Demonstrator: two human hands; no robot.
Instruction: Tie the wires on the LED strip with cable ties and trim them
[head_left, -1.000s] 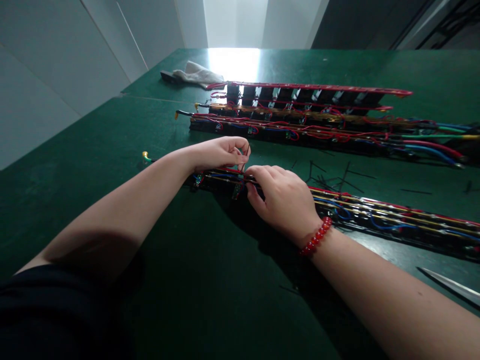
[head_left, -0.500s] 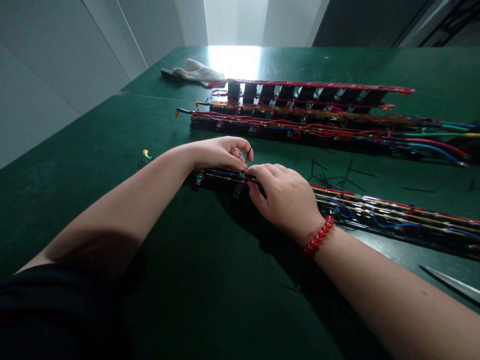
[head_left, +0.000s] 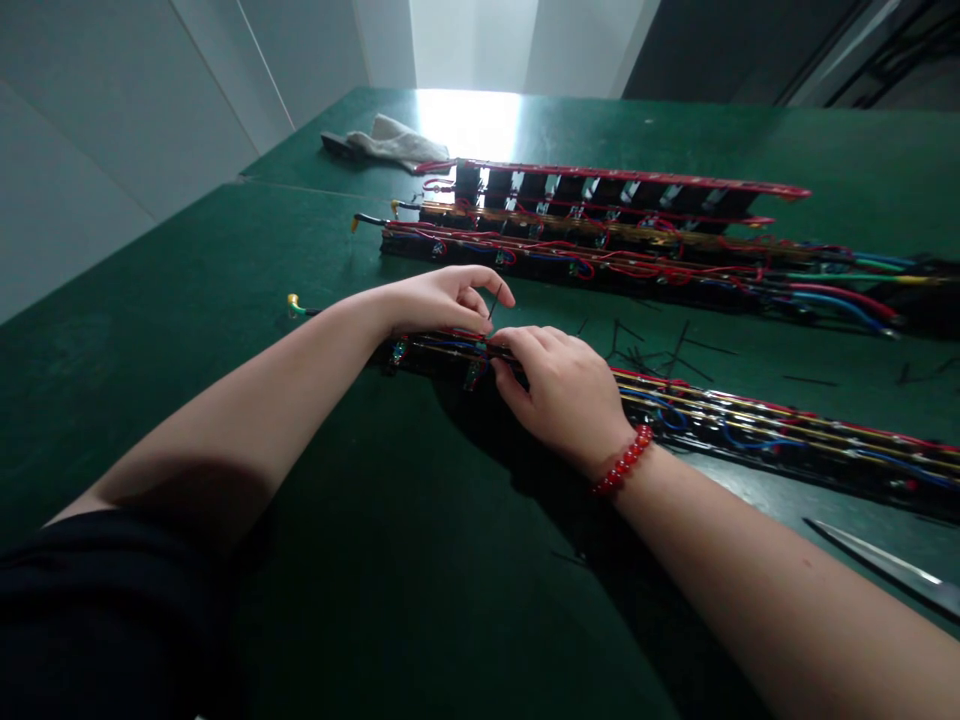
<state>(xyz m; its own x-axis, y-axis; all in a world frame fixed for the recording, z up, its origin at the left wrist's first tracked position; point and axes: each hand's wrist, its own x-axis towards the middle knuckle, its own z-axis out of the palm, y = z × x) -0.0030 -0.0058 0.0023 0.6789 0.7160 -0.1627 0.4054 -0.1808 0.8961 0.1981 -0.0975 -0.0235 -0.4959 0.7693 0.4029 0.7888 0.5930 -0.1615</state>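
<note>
My left hand (head_left: 442, 303) arches over the near wired bar (head_left: 750, 425), a long black strip with brass-coloured rods and red and blue wires. Its index finger is raised, while the thumb and curled fingers close at a thin black cable tie (head_left: 495, 300) standing up from the bar. Just to the right, my right hand (head_left: 562, 385), wearing a red bead bracelet (head_left: 625, 462), pinches the bar's wires between thumb and index finger. The palm covers part of the bar, and the contact at the fingertips is partly hidden.
Behind lie more wired bars (head_left: 570, 255) with loose cable ends at right. Black tie offcuts (head_left: 652, 355) are scattered between the rows. Scissors (head_left: 885, 565), only partly in view, lie beside my right forearm. A pale cloth (head_left: 390, 142) rests on the green table (head_left: 172, 260) at the far left.
My left index finger has straightened and lifted away from the thumb. My right hand has stayed at nearly the same spot on the bar. The view has shifted slightly.
</note>
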